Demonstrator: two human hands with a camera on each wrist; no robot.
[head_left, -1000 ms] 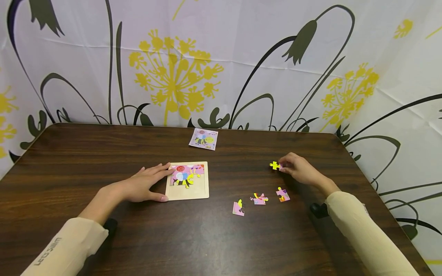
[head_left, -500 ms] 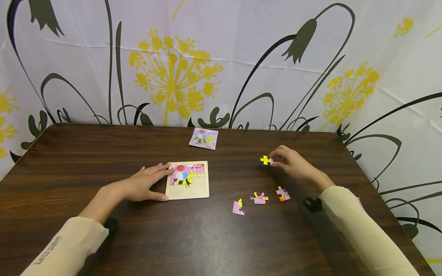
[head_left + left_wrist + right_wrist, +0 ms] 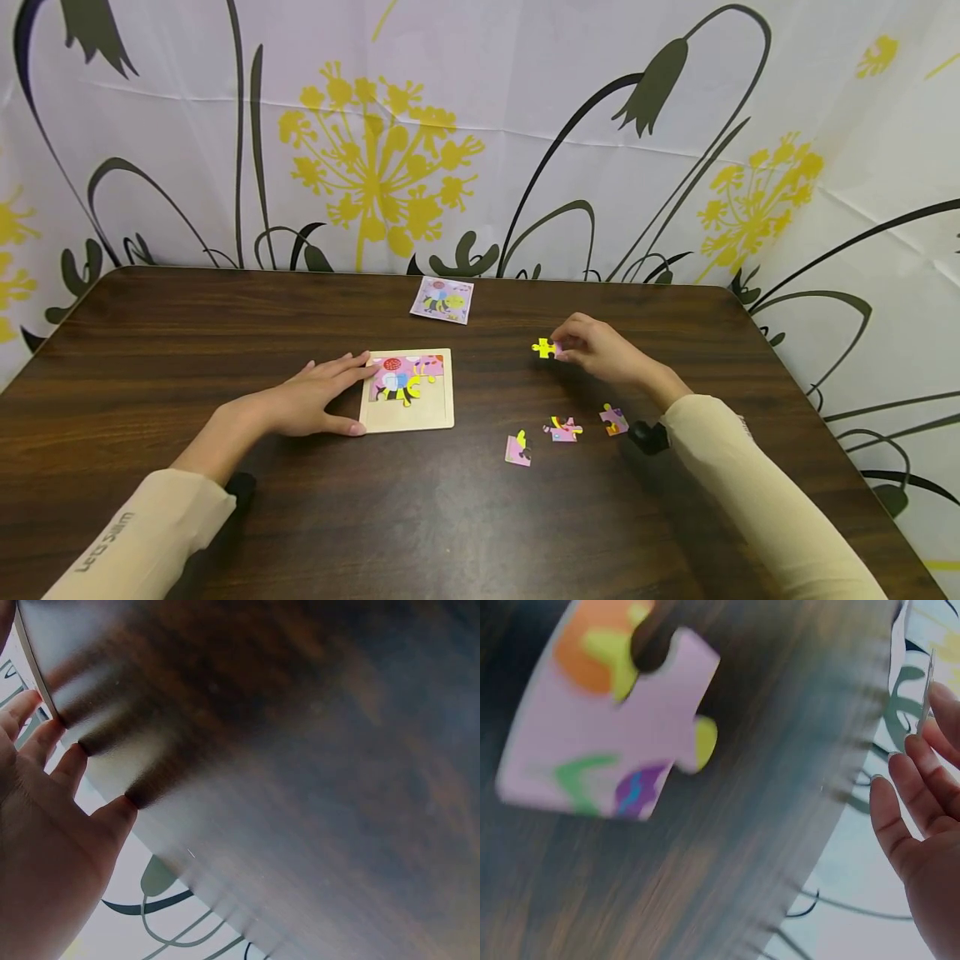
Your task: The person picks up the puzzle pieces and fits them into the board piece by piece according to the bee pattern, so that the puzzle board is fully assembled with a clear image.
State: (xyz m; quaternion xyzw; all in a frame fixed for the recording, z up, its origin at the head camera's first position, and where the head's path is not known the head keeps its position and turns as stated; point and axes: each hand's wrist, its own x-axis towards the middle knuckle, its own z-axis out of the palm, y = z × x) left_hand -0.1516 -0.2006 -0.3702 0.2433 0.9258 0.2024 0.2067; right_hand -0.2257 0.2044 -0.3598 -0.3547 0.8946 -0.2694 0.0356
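My right hand point(image 3: 603, 350) pinches a yellow and pink puzzle piece point(image 3: 545, 348) between thumb and fingers, held up over the table. In the right wrist view that puzzle piece point(image 3: 928, 694) shows edge-on at the fingertips. My left hand point(image 3: 311, 400) lies spread at the left side of a wooden puzzle tray point(image 3: 412, 421), fingertips on its edge and thumb at the lower left corner. Fitted pieces point(image 3: 401, 379) fill the tray's upper part with a bee picture, partly under my left fingers. Bare wood shows along the tray's bottom and lower right.
Three loose puzzle pieces lie right of the tray: a pink one with yellow point(image 3: 518, 449), a middle one point(image 3: 564, 430) and a corner one point(image 3: 613, 420). A picture card point(image 3: 442, 300) lies behind the tray. A flowered curtain point(image 3: 525, 150) hangs behind the table point(image 3: 450, 517).
My right hand has carried the yellow and pink puzzle piece leftward, and slightly away from me at first. My left hand and the tray have stayed in place.
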